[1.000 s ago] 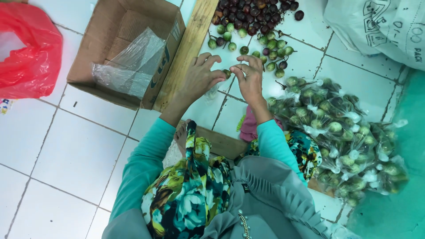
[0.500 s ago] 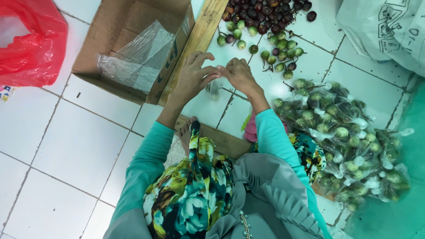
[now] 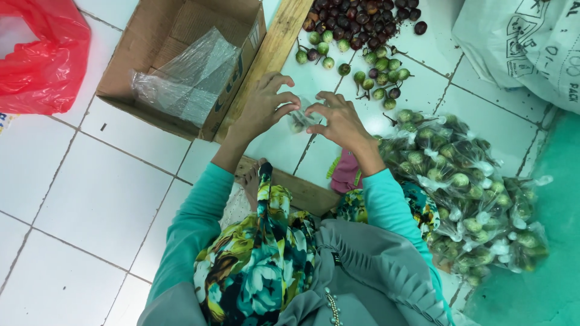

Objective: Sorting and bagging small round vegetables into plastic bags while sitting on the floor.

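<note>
My left hand (image 3: 264,110) and my right hand (image 3: 339,121) meet over the white tile floor, both pinching a small clear plastic bag (image 3: 300,121) that holds a few small green fruits. Teal sleeves cover both forearms. Loose small round fruits (image 3: 368,42), green and dark purple, lie in a pile just beyond my hands. To the right of my right hand sits a heap of filled clear bags (image 3: 471,193) of green fruits.
A cardboard box (image 3: 130,66) holding crumpled clear plastic bags (image 3: 187,78) stands to the left, with a wooden plank (image 3: 272,54) along its side. A red plastic bag (image 3: 36,54) lies far left, a white sack (image 3: 525,42) top right, a green mat (image 3: 544,253) at right.
My hands have pulled back from the loose fruit pile toward my body and now hold the small clear bag between them.
</note>
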